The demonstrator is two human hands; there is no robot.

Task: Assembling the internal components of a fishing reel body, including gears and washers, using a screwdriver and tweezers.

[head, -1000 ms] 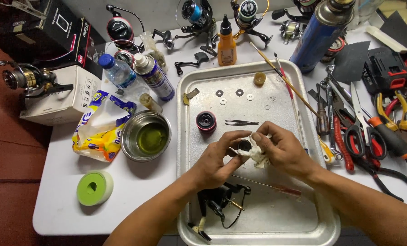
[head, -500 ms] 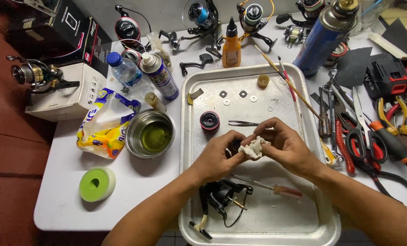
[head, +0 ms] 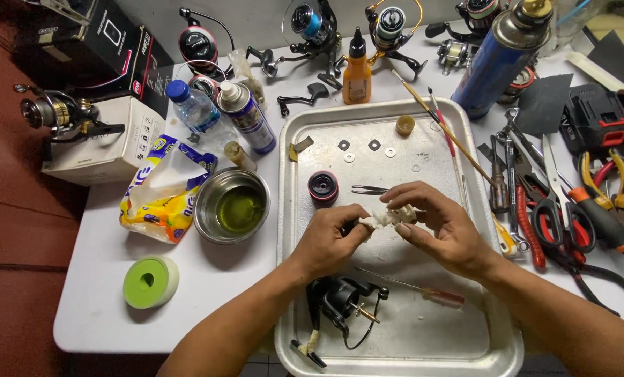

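- Left hand: I see it closed around a small dark part, mostly hidden, held over the middle of the metal tray.
- Right hand: its fingers pinch a crumpled white tissue against that part, so both hands meet at the same spot above the tray.
- Reel body: black, lying stripped at the tray's near edge, with a red-handled screwdriver just beside it.
- Removed pieces: a black-and-red spool, tweezers and several washers are laid out apart at the tray's far end.
- Progress (my judgement): disassembly looks done; wiping is in hand; the reel is not yet put back together.
- Steel bowl: holds yellowish liquid, left of the tray.
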